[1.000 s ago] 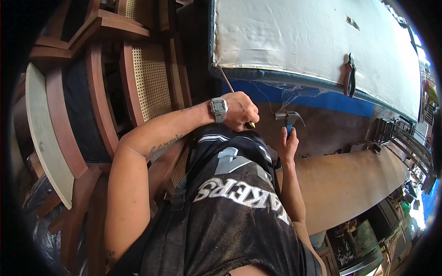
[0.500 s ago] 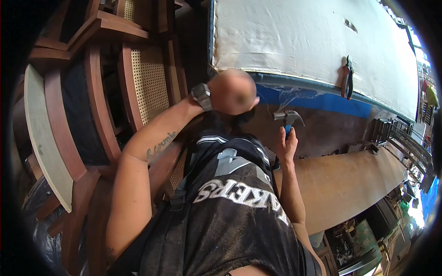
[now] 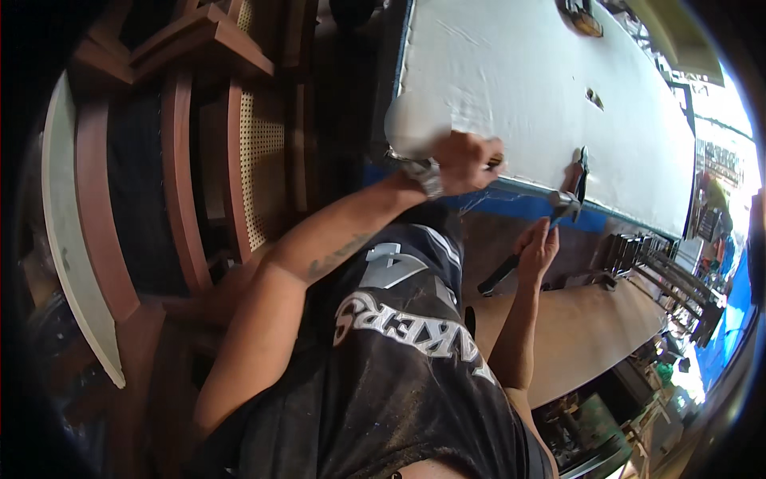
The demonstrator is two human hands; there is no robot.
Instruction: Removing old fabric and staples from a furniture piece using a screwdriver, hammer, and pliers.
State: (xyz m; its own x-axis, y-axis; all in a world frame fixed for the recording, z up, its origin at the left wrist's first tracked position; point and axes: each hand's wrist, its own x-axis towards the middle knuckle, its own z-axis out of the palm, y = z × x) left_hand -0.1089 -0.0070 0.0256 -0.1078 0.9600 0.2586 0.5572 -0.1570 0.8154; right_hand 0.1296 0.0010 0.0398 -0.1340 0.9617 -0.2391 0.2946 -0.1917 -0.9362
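Note:
My left hand (image 3: 469, 165), with a watch on its wrist, is closed at the near edge of a white fabric-covered panel (image 3: 511, 80). A small dark spot shows at its fingertips, too blurred to name. To the right, my right hand (image 3: 538, 249) grips a claw hammer (image 3: 565, 206) high on its handle, just under the metal head. The dark handle end points down and to the left. Pliers (image 3: 582, 177) lie on the panel's near edge, close behind the hammer head.
Reddish-brown wooden chair frames with woven cane (image 3: 263, 168) crowd the left side. A blue strip (image 3: 590, 220) runs below the panel's near edge. A tan board (image 3: 574, 335) lies at the lower right, with metal frames (image 3: 638, 259) beyond it. A hole (image 3: 594, 98) marks the panel.
My left hand has moved right and forward to the panel's edge. My right hand has carried the hammer right, beside the pliers, and its handle has swung into view. The whole view has shifted.

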